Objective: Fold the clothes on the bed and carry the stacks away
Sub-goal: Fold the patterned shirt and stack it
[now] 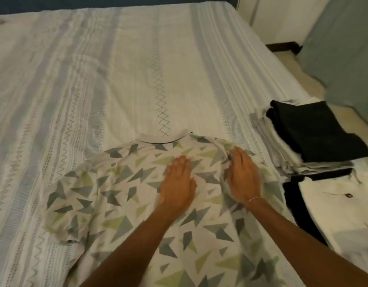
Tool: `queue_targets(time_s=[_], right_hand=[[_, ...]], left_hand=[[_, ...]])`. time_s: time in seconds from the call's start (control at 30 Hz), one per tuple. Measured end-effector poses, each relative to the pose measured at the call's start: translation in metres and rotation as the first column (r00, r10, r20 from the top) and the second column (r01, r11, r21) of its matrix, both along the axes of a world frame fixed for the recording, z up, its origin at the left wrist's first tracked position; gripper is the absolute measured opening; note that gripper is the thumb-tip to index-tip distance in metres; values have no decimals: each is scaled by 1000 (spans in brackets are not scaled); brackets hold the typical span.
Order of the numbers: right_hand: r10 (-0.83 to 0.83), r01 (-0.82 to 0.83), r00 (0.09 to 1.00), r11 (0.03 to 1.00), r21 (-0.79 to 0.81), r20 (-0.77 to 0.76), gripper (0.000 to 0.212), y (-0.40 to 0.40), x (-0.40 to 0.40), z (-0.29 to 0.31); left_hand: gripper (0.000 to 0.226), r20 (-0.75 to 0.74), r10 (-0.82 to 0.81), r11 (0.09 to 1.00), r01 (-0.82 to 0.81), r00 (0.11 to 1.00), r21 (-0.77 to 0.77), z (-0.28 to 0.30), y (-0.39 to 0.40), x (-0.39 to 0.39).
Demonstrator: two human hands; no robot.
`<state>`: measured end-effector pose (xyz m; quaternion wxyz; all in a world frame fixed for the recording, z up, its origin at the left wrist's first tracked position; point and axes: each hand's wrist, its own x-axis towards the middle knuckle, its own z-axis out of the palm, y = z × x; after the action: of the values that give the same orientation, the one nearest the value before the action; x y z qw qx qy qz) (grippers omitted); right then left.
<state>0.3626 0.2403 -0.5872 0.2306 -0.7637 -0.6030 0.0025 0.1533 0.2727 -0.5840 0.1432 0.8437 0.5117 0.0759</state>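
A: What step is this?

B: Folding, I'd judge. The patterned shirt (125, 195) lies back-up on the bed (116, 69), collar at twelve o'clock. The left hand (177, 183) presses flat, fingers straight, on its middle; the right hand (242, 179) lies at three o'clock of it, fingers seemingly flat on the bunched right shoulder. Whether it grips cloth I cannot tell.

A: Next?

B: Probably bringing that right side in, then the left sleeve at nine o'clock.

A: Room?

B: Open bed from nine to twelve. At three, the folded stack (307, 139) sits near the bed's edge, a white garment (332, 204) just below it.
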Motion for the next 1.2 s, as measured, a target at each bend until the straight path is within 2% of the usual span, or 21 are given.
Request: queue_targets(time_s=[0.07, 0.1, 0.17, 0.2, 0.27, 0.33, 0.4, 0.47, 0.57, 0.7, 0.77, 0.8, 0.87, 0.9, 0.93, 0.97, 1.0, 1.07, 1.1, 1.13, 1.2], right_hand=[[-43, 40, 999, 993, -109, -24, 52, 1, 34, 8], [-36, 20, 997, 971, -238, -61, 63, 5, 49, 17], [-5, -29, 998, 850, -527, -62, 72, 17, 76, 39], [30, -51, 999, 779, -624, -45, 67, 21, 89, 50], [75, -161, 986, 686, -709, -151, 46, 27, 105, 67], [5, -283, 926, 668, -688, -377, 32, 26, 117, 81], [-91, -365, 815, 687, -628, -573, 24, 18, 129, 93], [-132, -442, 706, 686, -578, -696, 27, 9, 139, 107], [-188, -417, 636, 732, -538, -748, 39, -3, 148, 116], [-290, -258, 682, 764, -592, -672, 29, -18, 162, 122], [-259, -240, 663, 815, -527, -702, 27, -27, 163, 119], [-239, -254, 587, 852, -457, -773, 28, -31, 162, 115], [-230, -235, 352, 917, -323, -908, 32, -42, 157, 103], [-218, -171, 305, 945, -278, -927, 28, -44, 153, 95], [-195, -74, 367, 969, -237, -910, 24, -46, 150, 87], [-174, 31, 521, 982, -185, -835, 23, -48, 147, 81], [-159, 126, 701, 987, -99, -695, 21, -49, 146, 73], [-127, 176, 931, 978, 115, -342, 11, -51, 141, 63], [-131, 152, 982, 976, 155, -137, 9, -52, 138, 60], [-149, 142, 988, 981, 135, 47, 8, -52, 137, 56], [-179, 173, 955, 984, 45, 237, 10, -50, 134, 49]], left_hand=[[58, 58, -164, 987, 164, 985, 5, -7, 1, 45], [57, 76, -209, 977, 212, 975, -33, -10, 4, 64], [56, 82, -252, 958, 261, 964, -117, -11, 13, 95], [56, 66, -276, 949, 283, 959, -140, -11, 15, 110], [56, 7, -290, 948, 288, 957, -138, -14, 20, 125], [58, -60, -272, 959, 264, 961, -106, -19, 19, 130], [62, -83, -258, 964, 251, 962, -91, -26, 14, 131], [67, -48, -252, 965, 246, 967, -95, -29, 10, 133], [71, -46, -245, 965, 239, 968, -107, -28, 9, 136], [79, -76, -233, 968, 225, 969, -107, -25, 7, 144], [81, -81, -212, 973, 203, 974, -107, -24, 7, 146], [83, -90, -201, 975, 190, 975, -118, -24, 7, 148], [87, -117, -184, 976, 167, 976, -140, -23, 6, 154], [90, -131, -174, 978, 155, 976, -143, -21, 6, 156], [92, -148, -166, 980, 146, 975, -136, -20, 6, 158], [95, -173, -161, 983, 143, 972, -112, -18, 7, 161], [98, -207, -162, 986, 151, 965, -69, -16, 8, 162], [105, -257, -195, 977, 212, 947, 37, -14, 11, 165], [107, -251, -217, 968, 241, 943, 70, -15, 13, 165], [109, -228, -238, 962, 262, 944, 82, -18, 15, 166], [112, -190, -259, 959, 275, 947, 67, -26, 18, 166]])
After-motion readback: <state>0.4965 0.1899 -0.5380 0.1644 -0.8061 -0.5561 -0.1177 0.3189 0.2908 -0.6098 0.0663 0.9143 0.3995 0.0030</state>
